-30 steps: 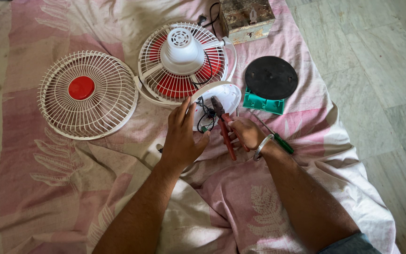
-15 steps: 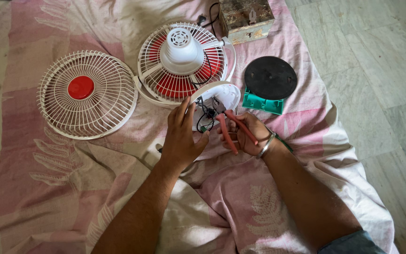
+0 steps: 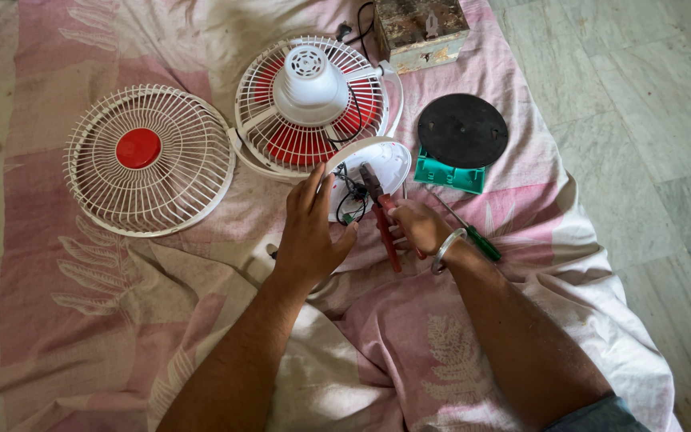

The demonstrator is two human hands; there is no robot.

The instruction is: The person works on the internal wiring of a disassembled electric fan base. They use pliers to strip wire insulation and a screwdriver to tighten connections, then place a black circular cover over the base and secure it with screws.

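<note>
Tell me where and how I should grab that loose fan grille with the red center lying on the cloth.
Grip the fan grille by its outer rim, probably coming from its lower left edge. It lies flat on the pink cloth, the wire ring gives fingers something to hook, and that side is free, whereas its right edge sits close against the fan body.
</note>
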